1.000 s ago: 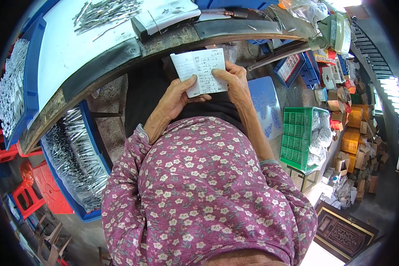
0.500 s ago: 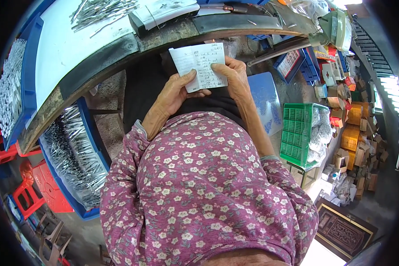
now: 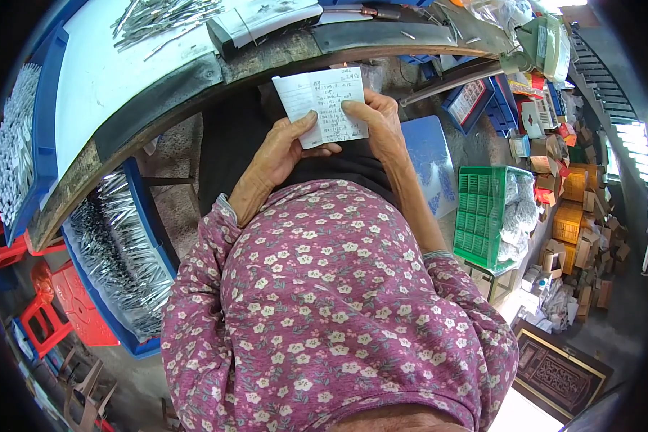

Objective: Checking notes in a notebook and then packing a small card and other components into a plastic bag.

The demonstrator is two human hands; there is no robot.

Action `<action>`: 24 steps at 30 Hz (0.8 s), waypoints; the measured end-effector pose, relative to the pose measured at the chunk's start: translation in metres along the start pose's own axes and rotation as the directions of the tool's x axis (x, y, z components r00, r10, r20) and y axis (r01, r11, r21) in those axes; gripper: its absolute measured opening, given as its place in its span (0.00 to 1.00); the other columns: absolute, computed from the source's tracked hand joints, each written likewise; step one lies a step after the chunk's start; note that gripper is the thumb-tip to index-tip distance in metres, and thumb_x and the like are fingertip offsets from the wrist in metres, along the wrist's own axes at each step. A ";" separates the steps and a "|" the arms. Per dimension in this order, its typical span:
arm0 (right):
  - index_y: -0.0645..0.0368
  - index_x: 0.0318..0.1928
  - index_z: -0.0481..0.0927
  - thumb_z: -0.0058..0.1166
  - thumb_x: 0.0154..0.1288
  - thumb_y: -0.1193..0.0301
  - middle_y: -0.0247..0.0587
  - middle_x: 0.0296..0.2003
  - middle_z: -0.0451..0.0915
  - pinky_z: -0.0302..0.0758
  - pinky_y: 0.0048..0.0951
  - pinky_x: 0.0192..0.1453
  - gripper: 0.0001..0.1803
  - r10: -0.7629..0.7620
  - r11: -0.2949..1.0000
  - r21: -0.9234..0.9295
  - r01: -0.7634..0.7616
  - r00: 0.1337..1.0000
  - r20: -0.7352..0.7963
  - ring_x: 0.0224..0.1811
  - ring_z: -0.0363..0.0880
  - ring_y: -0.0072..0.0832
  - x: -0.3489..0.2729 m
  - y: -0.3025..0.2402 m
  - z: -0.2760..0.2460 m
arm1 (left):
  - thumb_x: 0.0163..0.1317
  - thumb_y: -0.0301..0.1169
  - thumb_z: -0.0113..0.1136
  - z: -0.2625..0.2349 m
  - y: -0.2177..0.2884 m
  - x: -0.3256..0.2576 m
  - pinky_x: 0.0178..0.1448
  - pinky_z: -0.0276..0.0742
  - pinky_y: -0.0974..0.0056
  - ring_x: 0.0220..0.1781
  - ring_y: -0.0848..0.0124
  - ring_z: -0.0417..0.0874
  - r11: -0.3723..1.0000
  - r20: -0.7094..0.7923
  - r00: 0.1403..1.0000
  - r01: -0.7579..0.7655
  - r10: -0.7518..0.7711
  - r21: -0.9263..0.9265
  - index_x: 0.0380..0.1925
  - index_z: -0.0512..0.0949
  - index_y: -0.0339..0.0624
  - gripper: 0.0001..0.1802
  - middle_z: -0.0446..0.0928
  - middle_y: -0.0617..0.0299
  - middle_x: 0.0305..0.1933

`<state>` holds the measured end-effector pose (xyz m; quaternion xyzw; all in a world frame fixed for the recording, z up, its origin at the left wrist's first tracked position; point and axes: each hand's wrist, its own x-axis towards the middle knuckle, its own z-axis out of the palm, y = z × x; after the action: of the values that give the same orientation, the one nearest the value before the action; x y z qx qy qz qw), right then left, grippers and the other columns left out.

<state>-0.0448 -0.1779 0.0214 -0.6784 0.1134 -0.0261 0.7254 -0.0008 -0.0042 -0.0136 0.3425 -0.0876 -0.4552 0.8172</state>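
A notepad (image 3: 322, 106) is held below the table (image 3: 122, 93) edge, at twelve o'clock. It is pinched by the left hand (image 3: 284, 147) at seven o'clock and the right hand (image 3: 374, 122) at four o'clock, wrists bent upward.

A blue tray (image 3: 133, 237) full of thin metal rods sat under the workbench (image 3: 144, 93) on the left; red plastic stools (image 3: 43, 302) were beside it; a green crate (image 3: 486, 216) stood off right, cardboard boxes (image 3: 576, 216) piled behind.
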 end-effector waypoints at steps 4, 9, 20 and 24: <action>0.68 0.41 0.77 0.51 0.53 0.73 0.42 0.33 0.79 0.73 0.22 0.40 0.15 -0.008 1.000 -0.026 0.007 1.000 -0.005 0.31 0.76 0.21 -0.001 -0.001 0.000 | 0.63 0.40 0.46 0.004 0.001 -0.001 0.36 0.80 0.67 0.35 0.62 0.81 1.000 -0.042 0.999 -0.019 0.018 -0.018 0.49 0.67 0.32 0.22 0.76 0.51 0.41; 0.69 0.41 0.77 0.50 0.53 0.74 0.42 0.33 0.79 0.72 0.22 0.42 0.15 -0.018 0.999 -0.033 0.018 1.000 -0.002 0.33 0.76 0.22 -0.003 0.001 -0.002 | 0.63 0.41 0.45 0.001 0.001 0.000 0.40 0.80 0.62 0.39 0.59 0.80 1.000 -0.020 1.000 -0.016 0.016 0.015 0.51 0.65 0.31 0.24 0.74 0.50 0.44; 0.68 0.39 0.78 0.51 0.52 0.73 0.40 0.33 0.79 0.69 0.21 0.44 0.14 -0.026 0.997 -0.071 0.027 1.000 0.007 0.34 0.74 0.20 -0.007 0.000 -0.003 | 0.63 0.40 0.47 0.006 0.000 0.000 0.36 0.80 0.68 0.34 0.62 0.81 1.000 -0.050 0.998 -0.030 0.030 -0.001 0.49 0.67 0.31 0.23 0.76 0.51 0.42; 0.67 0.39 0.78 0.52 0.51 0.73 0.39 0.33 0.79 0.68 0.21 0.44 0.14 -0.018 0.997 -0.075 0.018 1.000 0.002 0.34 0.74 0.20 -0.008 0.000 -0.002 | 0.63 0.41 0.47 0.005 0.000 0.000 0.36 0.80 0.68 0.34 0.62 0.81 0.999 -0.043 0.998 -0.038 0.037 -0.008 0.48 0.67 0.31 0.23 0.76 0.51 0.42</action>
<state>-0.0525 -0.1787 0.0228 -0.7062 0.1075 -0.0278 0.6992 -0.0037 -0.0068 -0.0098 0.3468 -0.0743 -0.4327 0.8288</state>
